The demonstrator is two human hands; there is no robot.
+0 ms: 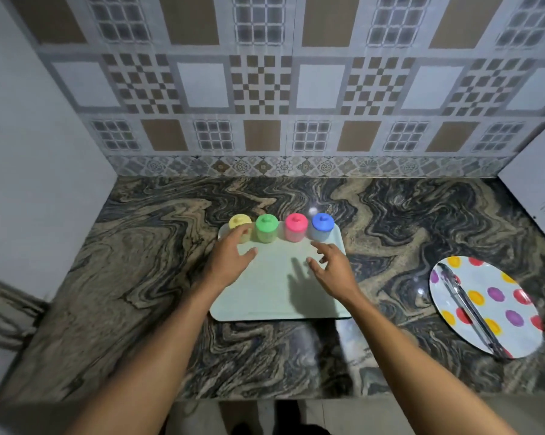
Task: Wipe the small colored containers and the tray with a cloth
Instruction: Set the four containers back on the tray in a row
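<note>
Light: dim, cool, from above. Shadow: right hand (331,271) casts a dark finger-shaped patch on the tray (265,296). Glare: small bright spots on the countertop (139,262) behind the containers and near the plate (484,306). Focus: soft overall. Distortion: wide-angle bowing at edges.

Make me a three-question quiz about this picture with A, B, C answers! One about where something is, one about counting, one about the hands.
1. Where do the tongs lie?
A. on the spotted plate
B. on the tray
C. on a pot

2. How many small containers stand on the tray?
A. two
B. four
C. six

3. What are the hands doing?
A. holding a cloth
B. gripping the plate
C. open, holding nothing

Answers:
1 A: the tongs rest across the plate, right of the tray.
2 B: yellow, green, pink, blue.
3 C: left hand and right hand have spread fingers; no cloth is visible.
</note>
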